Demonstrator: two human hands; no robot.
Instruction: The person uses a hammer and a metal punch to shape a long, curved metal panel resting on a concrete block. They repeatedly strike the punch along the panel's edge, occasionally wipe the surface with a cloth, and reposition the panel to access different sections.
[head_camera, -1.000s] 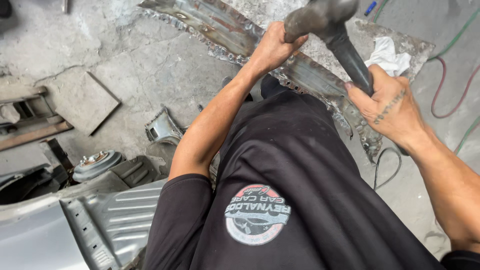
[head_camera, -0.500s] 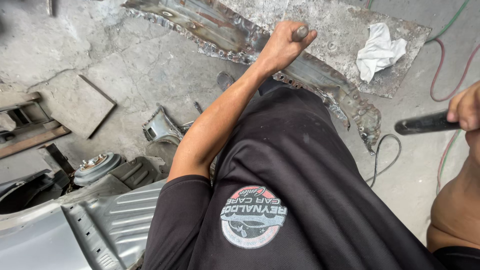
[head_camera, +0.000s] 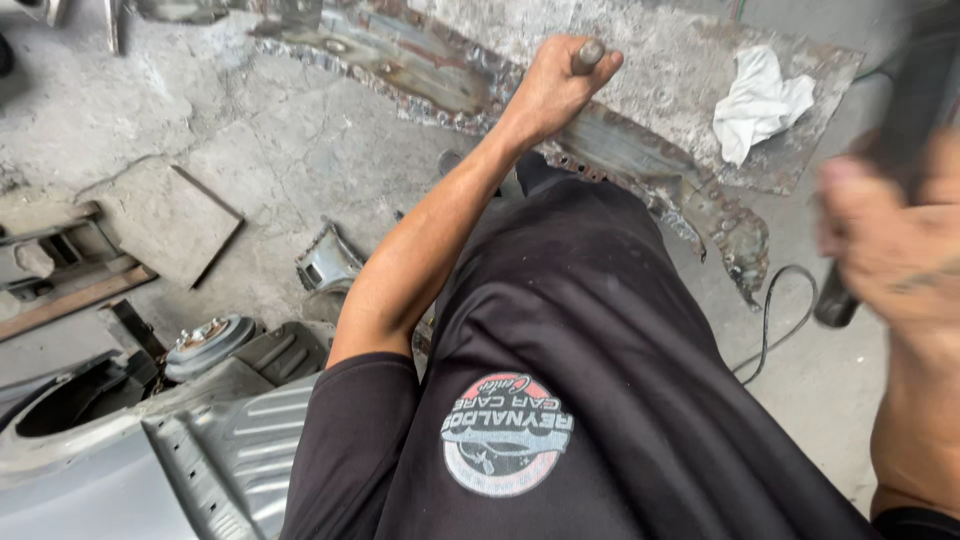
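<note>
We clench our left hand (head_camera: 555, 90) around a short steel punch (head_camera: 588, 55), held upright with its tip on the rusted sheet-metal strip (head_camera: 640, 150) lying on the concrete floor (head_camera: 250, 150). Our right hand (head_camera: 895, 245), blurred, grasps the dark hammer handle (head_camera: 850, 290) near its end. We judge the punch rigid and the hammer head-heavy. A round red-and-white badge (head_camera: 505, 435) sits on the black shirt (head_camera: 620, 350); a crumpled white rag (head_camera: 760, 100) lies nearby.

Left hand (head_camera: 555, 90) fisted, right hand (head_camera: 885, 250) clenched, blurred
</note>
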